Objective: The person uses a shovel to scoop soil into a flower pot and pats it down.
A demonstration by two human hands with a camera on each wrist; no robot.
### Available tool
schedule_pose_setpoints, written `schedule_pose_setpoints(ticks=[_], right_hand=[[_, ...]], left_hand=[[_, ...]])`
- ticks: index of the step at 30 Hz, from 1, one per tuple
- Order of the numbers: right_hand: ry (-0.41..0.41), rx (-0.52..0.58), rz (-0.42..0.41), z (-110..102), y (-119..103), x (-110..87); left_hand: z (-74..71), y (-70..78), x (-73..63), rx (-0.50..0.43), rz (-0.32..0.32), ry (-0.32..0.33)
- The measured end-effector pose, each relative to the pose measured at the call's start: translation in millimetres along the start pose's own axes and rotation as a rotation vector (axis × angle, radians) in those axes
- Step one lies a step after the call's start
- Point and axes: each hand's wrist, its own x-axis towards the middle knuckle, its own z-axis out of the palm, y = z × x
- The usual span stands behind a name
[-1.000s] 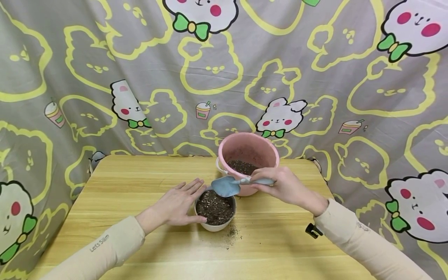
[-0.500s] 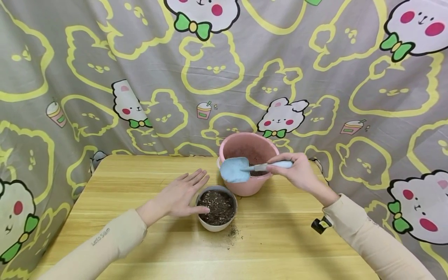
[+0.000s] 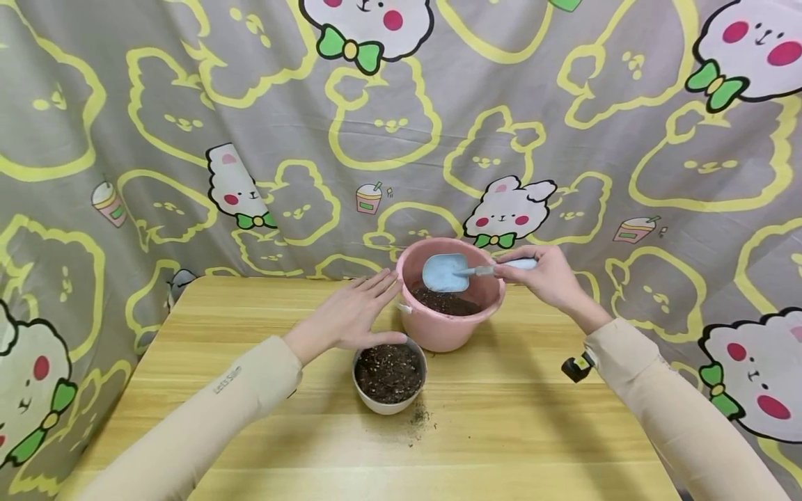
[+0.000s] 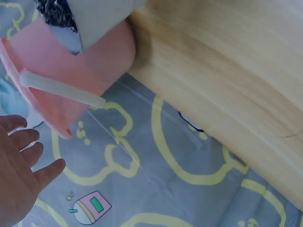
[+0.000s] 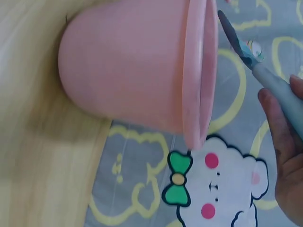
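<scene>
My right hand [image 3: 544,278] grips the handle of a light-blue garden trowel [image 3: 446,272], its blade over the mouth of a pink bucket [image 3: 438,332] that has dark soil [image 3: 446,302] in the bottom. In the right wrist view the trowel [image 5: 239,42] appears edge-on, just off the bucket's rim. My left hand [image 3: 358,313], fingers straight and spread, hovers beside the bucket's left rim, its thumb over the far edge of a white pot [image 3: 385,408]. Dark potting soil [image 3: 390,372] fills this pot. From the left wrist, the hand [image 4: 23,161] holds nothing.
Spilled soil crumbs [image 3: 421,417] lie on the wooden table [image 3: 282,445] right of the pot. A white bucket handle [image 4: 61,87] hangs on the bucket's side. A grey patterned curtain [image 3: 301,139] rises close behind the table.
The trowel has moved from above the pot, up and right, to over the bucket. My left hand has left the pot's side and shifted up and right toward the bucket.
</scene>
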Motion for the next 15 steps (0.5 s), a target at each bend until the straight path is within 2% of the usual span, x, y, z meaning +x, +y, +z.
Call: schedule_pose_setpoints(ticks=[6, 10, 15], right_hand=[[-0.063, -0.264, -0.046, -1.5, 6.6, 25.8], [-0.127, -0.350, -0.074, 4.6, 9.4, 40.2], [-0.196, -0.450, -0.150, 15.1, 14.6, 57.2]], left_hand=[[1.7, -2.8, 23.2, -0.004, -0.045, -0.019], [5.8, -3.6, 35.6, -0.011, -0.065, -0.053], [12.7, -4.4, 45.9, 0.016, -0.070, -0.074]])
